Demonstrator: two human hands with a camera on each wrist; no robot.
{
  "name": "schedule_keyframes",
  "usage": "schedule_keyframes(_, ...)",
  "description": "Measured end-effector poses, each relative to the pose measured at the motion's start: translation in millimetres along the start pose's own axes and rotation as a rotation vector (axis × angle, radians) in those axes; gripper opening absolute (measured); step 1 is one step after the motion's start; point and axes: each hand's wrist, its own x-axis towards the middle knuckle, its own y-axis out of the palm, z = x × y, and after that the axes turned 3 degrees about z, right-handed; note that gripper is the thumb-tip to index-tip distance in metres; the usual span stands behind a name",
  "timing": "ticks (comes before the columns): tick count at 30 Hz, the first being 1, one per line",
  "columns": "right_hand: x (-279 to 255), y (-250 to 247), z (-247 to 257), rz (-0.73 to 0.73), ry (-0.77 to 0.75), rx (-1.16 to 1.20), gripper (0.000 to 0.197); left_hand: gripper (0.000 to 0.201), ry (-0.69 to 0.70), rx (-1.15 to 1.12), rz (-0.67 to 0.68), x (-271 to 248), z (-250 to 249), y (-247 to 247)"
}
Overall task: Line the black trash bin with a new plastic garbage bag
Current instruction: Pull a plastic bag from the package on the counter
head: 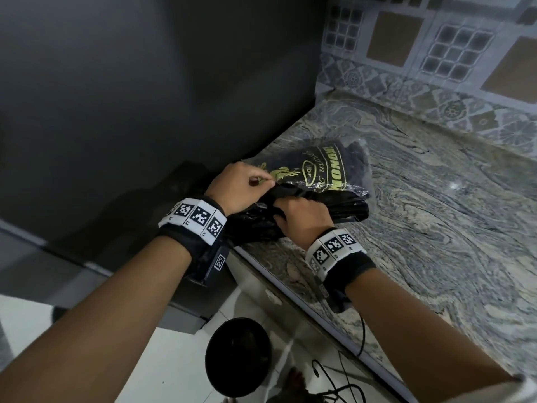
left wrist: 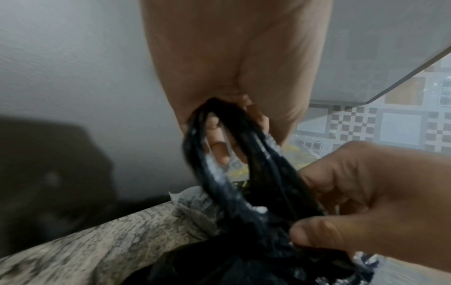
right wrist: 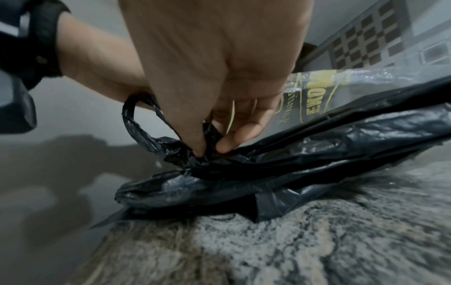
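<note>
Black plastic garbage bag point(head: 328, 206) lies crumpled on the marbled stone counter point(head: 436, 228), at the corner nearest the dark wall, partly over the counter edge. Left hand point(head: 238, 187) has its fingers curled through the bag's handle loops point(left wrist: 219, 154), gripping them. Right hand point(head: 302, 219) pinches gathered bag film between thumb and fingertips point(right wrist: 227, 144).

Progress, as judged: early. One bag is being separated from its pack; it is not yet opened out. The black trash bin point(head: 236, 356) stands on the floor below the counter, unlined, its interior dark; contents cannot be determined.

Containers: a clear printed packet point(head: 328, 167) with gold lettering rests on the counter just behind the hands, touching the bag, and appears to hold further folded black bags.

Remaining: free the bag, open its mouth, lower it into the bin, fold the rim over.
</note>
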Motion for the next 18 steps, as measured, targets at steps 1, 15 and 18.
schedule_keyframes(1,-2.0,-0.9,-0.5,-0.014,-0.005,0.023,0.025,0.023,-0.010,-0.013,0.010,-4.2,1.0,-1.8)
schedule_keyframes(15,-27.2,-5.0,-0.8,-0.109,-0.005,0.163,0.021,0.047,-0.506,-0.507,0.047,-112.7,60.1,44.0)
schedule_keyframes(18,-32.1,-6.0,1.4,-0.135,-0.017,0.168,0.021,0.055,-0.464,-0.441,0.067,-114.0,59.6,56.7)
